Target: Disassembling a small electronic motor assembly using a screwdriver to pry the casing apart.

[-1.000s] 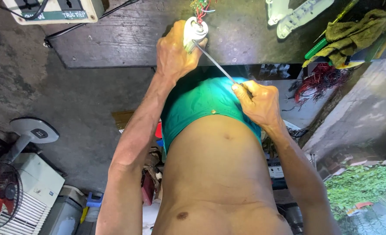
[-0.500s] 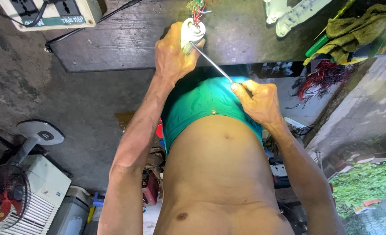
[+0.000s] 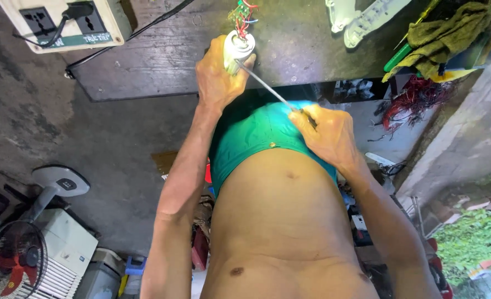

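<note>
My left hand [image 3: 219, 80] grips a small white cylindrical lamp base [image 3: 237, 49] over the edge of a dark wooden workbench [image 3: 162, 61]. A little green circuit board with red and blue wires [image 3: 242, 12] sticks out of its far end. My right hand [image 3: 327, 133] is closed around the handle of a thin screwdriver [image 3: 268, 88]. Its metal shaft runs up and left, with the tip against the white base beside my left fingers.
A white power strip box [image 3: 63, 22] with a black plug sits at the bench's far left. White plastic parts [image 3: 361, 16], a green rag [image 3: 444, 33] and red wires [image 3: 411, 102] lie to the right. A floor fan [image 3: 18, 260] stands at the lower left.
Both hands hold the same grips; the view has shifted slightly, so the power strip and fan show more. The screwdriver tip stays at the white base.
</note>
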